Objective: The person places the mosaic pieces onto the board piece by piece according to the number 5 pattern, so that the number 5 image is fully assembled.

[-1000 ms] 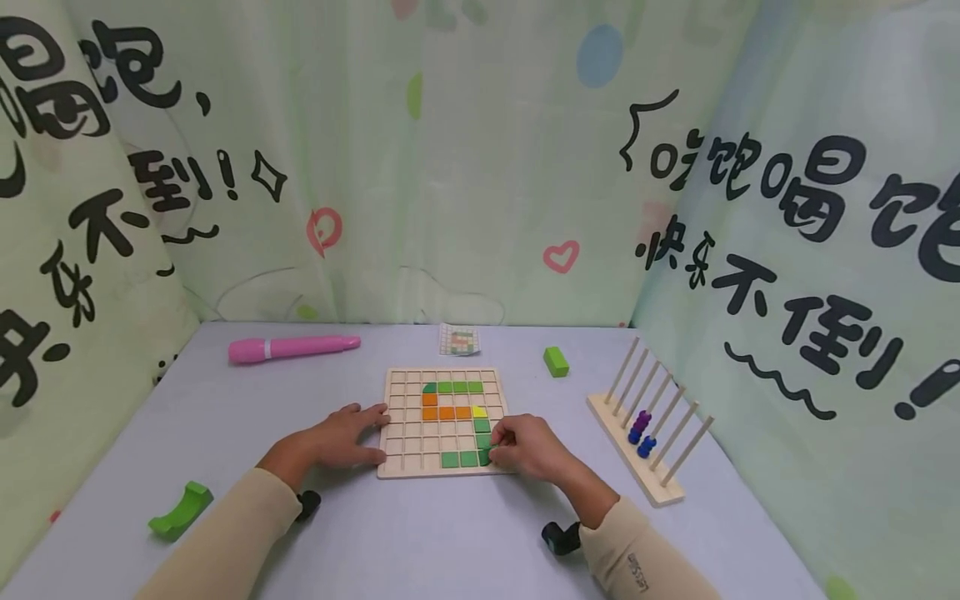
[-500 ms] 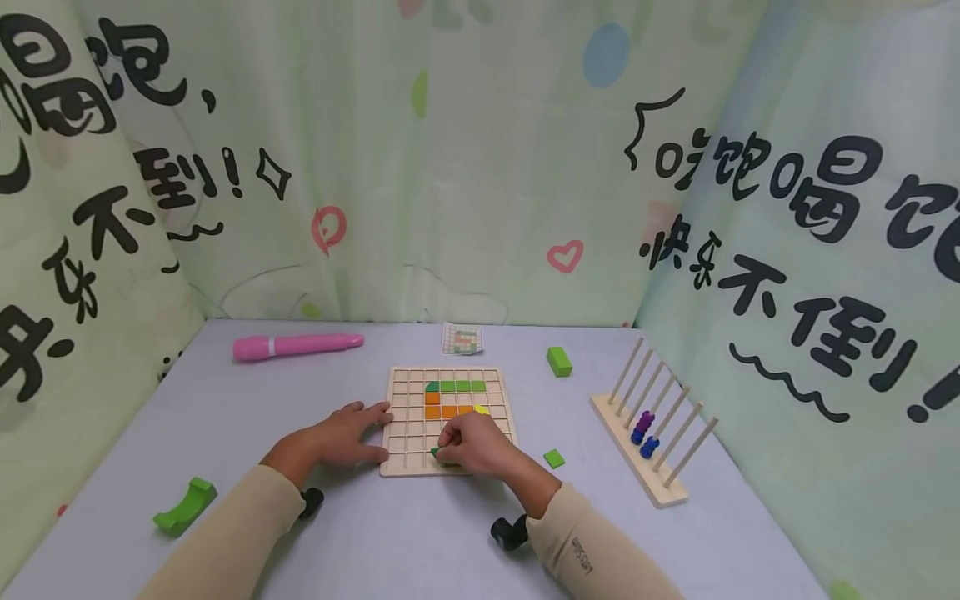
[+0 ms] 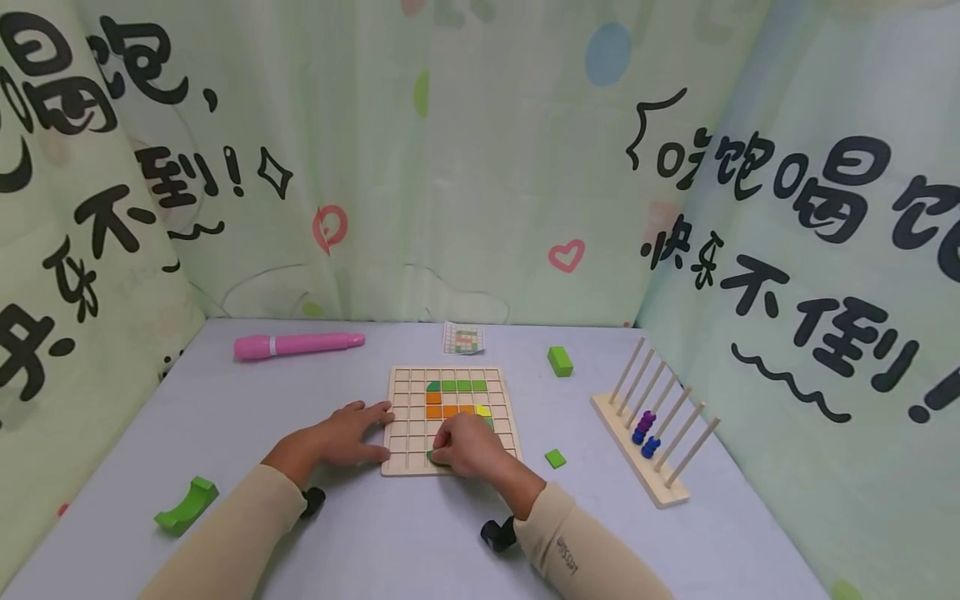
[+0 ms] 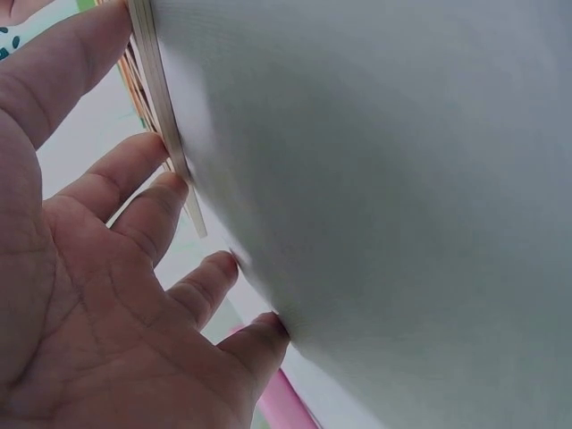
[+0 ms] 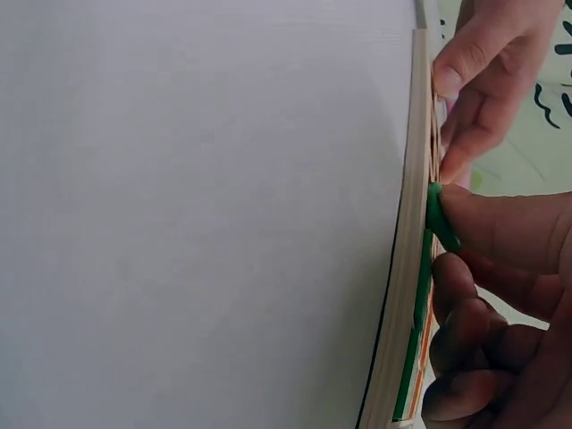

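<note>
A square wooden grid board lies on the table with green, orange and yellow tiles in its cells. My left hand rests at the board's left edge, fingers spread; in the left wrist view its thumb and two fingers touch the rim. My right hand is over the lower cells and hides part of the tile pattern. Between its thumb and index finger it pinches a green tile, tilted at the bottom row, left of other green tiles. Right of the board a light green square tile lies loose.
A pink pen-like stick and a small printed pattern card lie at the back. Behind right are a green block and a wooden peg stand with purple and blue beads. A green arch block lies front left.
My right hand has moved left along the board's bottom row and now holds a green tile there. The loose tile right of the board has come into view. My left hand stays put.
</note>
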The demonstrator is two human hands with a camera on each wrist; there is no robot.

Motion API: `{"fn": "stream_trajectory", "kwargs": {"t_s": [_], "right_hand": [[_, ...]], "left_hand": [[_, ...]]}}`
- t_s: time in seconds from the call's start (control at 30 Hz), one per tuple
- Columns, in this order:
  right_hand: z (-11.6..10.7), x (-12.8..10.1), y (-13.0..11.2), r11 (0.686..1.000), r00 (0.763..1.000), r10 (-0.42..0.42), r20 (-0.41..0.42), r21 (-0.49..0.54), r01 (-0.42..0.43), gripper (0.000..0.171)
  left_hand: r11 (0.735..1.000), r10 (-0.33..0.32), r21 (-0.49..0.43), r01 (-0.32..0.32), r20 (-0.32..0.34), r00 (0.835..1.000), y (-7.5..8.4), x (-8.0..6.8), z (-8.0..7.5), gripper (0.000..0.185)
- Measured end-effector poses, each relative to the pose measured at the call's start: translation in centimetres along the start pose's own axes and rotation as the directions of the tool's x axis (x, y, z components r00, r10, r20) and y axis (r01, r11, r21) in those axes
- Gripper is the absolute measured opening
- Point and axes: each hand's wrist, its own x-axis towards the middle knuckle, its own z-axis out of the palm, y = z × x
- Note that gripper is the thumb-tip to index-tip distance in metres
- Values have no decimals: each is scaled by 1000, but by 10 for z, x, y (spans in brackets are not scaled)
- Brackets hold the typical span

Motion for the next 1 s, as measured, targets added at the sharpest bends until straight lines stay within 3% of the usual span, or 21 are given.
{"fn": "stream_trajectory", "kwargs": {"t_s": [0.17, 0.37, 0.57, 0.7, 1.0], "right_hand": [[2, -2, -1, 997, 1000, -12, -24, -83, 10, 18], [2, -3, 1, 994, 999, -39, -33, -107, 35, 15], [-11, -9, 8, 996, 997, -75, 16, 53, 74, 8], [-26, -16, 25, 987, 996, -72, 47, 145, 65, 17], [-52, -39, 73, 981, 999, 34, 8, 189, -35, 19]], "left_hand": [[1000, -6, 7, 6, -2, 1000, 1, 0, -1, 82], [1000, -10, 10, 10, -3, 1000, 1, 1, 0, 82], [1000, -13, 15, 13, 1, 1000, 2, 1, 1, 81], [1000, -12, 16, 12, 2, 1000, 3, 1, 2, 80], [1000, 6, 10, -6, 2, 1000, 3, -2, 0, 80]]}}
